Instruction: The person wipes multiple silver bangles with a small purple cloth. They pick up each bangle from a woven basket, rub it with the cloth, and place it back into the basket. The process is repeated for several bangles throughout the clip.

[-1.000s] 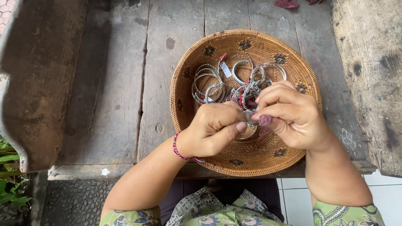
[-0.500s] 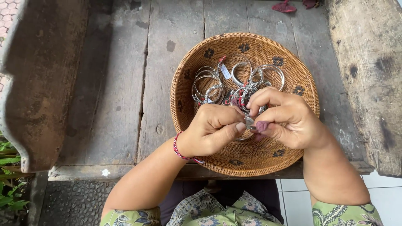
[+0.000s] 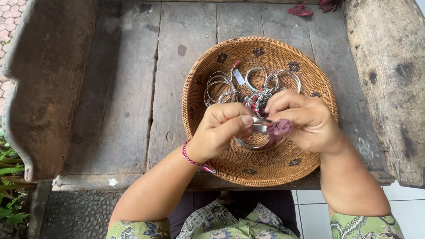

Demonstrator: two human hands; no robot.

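Over a round woven basket, my left hand pinches a silver bangle between thumb and fingers. My right hand presses a small purple cloth against that bangle. Both hands meet at the basket's middle. Several more silver bangles lie in the basket's far half, some with a white tag and red thread. A red string bracelet circles my left wrist.
The basket rests on a weathered wooden bench with raised worn arms at the left and right. Red cloth scraps lie at the far edge. Tiled floor and green plants show below.
Both hands have stayed over the basket's middle; the fingers shifted slightly around the bangle and cloth. The view has tilted a little.
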